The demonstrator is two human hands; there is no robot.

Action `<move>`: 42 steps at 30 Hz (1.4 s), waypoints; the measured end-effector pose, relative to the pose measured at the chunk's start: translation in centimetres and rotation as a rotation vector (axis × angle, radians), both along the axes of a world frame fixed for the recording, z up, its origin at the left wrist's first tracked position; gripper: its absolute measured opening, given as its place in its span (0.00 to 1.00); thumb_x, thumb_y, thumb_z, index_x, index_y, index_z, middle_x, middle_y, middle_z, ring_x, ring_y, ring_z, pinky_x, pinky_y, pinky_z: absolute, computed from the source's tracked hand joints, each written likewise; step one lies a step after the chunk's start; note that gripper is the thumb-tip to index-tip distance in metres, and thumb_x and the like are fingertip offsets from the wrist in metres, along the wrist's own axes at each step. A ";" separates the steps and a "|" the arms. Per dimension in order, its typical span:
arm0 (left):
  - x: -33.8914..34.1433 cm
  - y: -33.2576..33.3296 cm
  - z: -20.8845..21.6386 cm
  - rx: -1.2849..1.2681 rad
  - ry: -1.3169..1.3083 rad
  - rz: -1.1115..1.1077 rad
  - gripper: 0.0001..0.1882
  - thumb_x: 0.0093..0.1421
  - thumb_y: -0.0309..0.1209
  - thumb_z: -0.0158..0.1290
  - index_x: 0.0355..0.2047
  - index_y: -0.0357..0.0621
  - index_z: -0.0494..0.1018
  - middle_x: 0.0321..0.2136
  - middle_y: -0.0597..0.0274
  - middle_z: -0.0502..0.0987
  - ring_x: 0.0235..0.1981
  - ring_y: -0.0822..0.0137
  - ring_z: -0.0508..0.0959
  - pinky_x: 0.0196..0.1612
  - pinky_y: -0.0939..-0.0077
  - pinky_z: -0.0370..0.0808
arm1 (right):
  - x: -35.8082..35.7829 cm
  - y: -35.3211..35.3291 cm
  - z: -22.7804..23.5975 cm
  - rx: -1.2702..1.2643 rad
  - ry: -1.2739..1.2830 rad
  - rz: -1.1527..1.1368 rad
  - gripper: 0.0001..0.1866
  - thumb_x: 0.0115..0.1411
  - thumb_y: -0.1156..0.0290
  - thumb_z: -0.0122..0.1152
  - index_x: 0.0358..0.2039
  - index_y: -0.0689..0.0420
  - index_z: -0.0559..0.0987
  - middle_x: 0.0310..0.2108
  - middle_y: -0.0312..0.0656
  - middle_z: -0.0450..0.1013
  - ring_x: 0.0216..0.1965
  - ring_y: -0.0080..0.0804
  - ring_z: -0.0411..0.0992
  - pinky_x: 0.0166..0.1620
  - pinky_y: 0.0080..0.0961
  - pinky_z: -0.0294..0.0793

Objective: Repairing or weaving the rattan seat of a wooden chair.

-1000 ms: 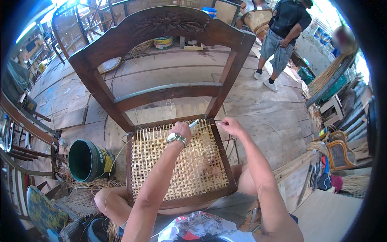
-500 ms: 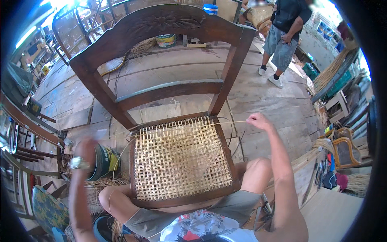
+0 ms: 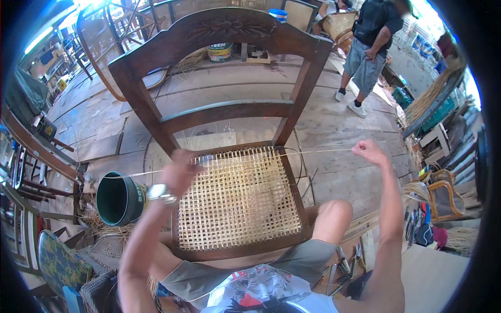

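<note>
A dark wooden chair (image 3: 224, 112) with a carved top rail stands before me, its seat front between my thighs. Its seat is an open weave of pale cane (image 3: 237, 203). Out past the right side of the seat, my right hand (image 3: 369, 151) pinches the end of a thin cane strand (image 3: 318, 152). The strand runs left, close over the rear of the weave. Over the seat's back left corner is my left hand (image 3: 181, 171), smeared by motion, a watch on its wrist; whether it grips the strand is unclear.
A dark green bucket (image 3: 114, 199) lies tipped left of the chair. Hand tools (image 3: 342, 263) are beside my right thigh. A person (image 3: 365, 57) stands on the plank floor at the far right. Bundles of cane (image 3: 436, 96) lean at the right edge.
My left hand has swept right, from beside the bucket to the seat's back corner. My right hand has moved farther right, drawing out more strand. The bucket has tipped over.
</note>
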State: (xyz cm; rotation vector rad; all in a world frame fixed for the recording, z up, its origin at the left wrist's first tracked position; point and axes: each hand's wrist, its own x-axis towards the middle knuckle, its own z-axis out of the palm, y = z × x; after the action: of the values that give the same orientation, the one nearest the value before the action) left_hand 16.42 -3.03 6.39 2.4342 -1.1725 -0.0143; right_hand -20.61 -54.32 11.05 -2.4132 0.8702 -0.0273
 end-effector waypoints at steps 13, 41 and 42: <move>-3.3 -8.3 -4.3 0.090 0.337 0.070 0.15 0.64 0.43 0.53 0.37 0.43 0.75 0.27 0.52 0.79 0.29 0.52 0.79 0.34 0.57 0.76 | -17.8 -1.6 17.8 -0.122 0.008 -0.399 0.09 0.55 0.64 0.67 0.25 0.55 0.80 0.21 0.28 0.70 0.24 0.16 0.66 0.28 0.18 0.65; 3.0 1.2 -0.6 -0.151 -0.042 0.004 0.23 0.54 0.40 0.65 0.48 0.45 0.76 0.41 0.53 0.77 0.42 0.53 0.80 0.45 0.64 0.76 | 5.3 9.2 -0.9 -0.937 -0.004 0.238 0.07 0.60 0.69 0.56 0.35 0.51 0.82 0.33 0.44 0.76 0.42 0.40 0.74 0.49 0.42 0.68; 0.7 -2.7 -1.3 -0.034 0.176 -0.024 0.23 0.55 0.40 0.64 0.48 0.43 0.76 0.43 0.53 0.77 0.43 0.53 0.80 0.44 0.64 0.77 | 5.6 9.5 -1.6 -0.942 0.001 0.236 0.07 0.60 0.69 0.56 0.35 0.51 0.82 0.33 0.44 0.76 0.42 0.40 0.74 0.49 0.42 0.68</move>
State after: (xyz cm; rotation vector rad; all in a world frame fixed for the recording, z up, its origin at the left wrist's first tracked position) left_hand 17.08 -5.70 5.07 2.3356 -1.1133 -0.2098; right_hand -14.98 -44.87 9.40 -3.3690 0.6318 -0.4323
